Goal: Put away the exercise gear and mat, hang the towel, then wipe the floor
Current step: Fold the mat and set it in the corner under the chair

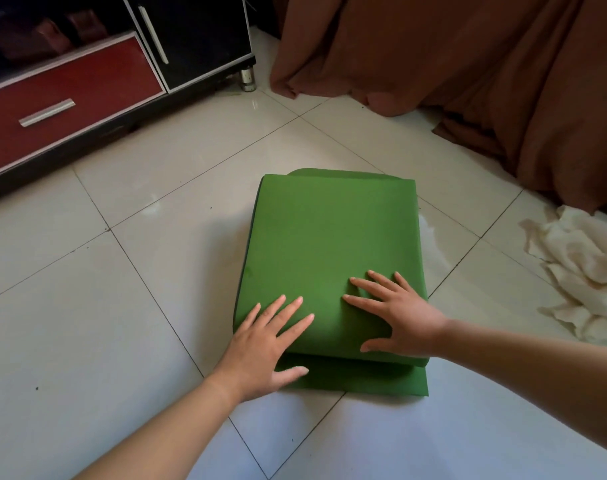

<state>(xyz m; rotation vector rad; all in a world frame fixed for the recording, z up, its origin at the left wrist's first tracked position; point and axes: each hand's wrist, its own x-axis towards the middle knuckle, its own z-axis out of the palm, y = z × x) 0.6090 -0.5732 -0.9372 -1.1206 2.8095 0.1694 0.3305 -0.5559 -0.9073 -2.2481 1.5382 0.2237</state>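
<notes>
Two bare forearms come in from six o'clock, and two hands lie flat on one folded green mat (330, 237) in the middle of the view. The left hand (260, 344) sits at the mat's seven o'clock corner, its fingers straight and spread on the top fold, its thumb down on the lower layer that sticks out at the near edge. The right hand (399, 317) presses the top fold at about five o'clock, fingers also straight and spread, thumb along the near edge. Neither hand is curled round anything. The mat is folded into a thick square stack and lies on a floor (122, 306) of large pale glossy tiles with dark grout lines. A wet-looking streak (430, 237) shines just beside the mat's right edge. At three o'clock one crumpled cream cloth (586, 271) lies on the tiles, well apart from the mat. At ten o'clock stands one low cabinet with one red drawer (70, 98), one black door (191, 36), a metal handle on each, and one metal leg (248, 77) showing. At one o'clock brown fabric (468, 64) hangs down and pools on the floor.
</notes>
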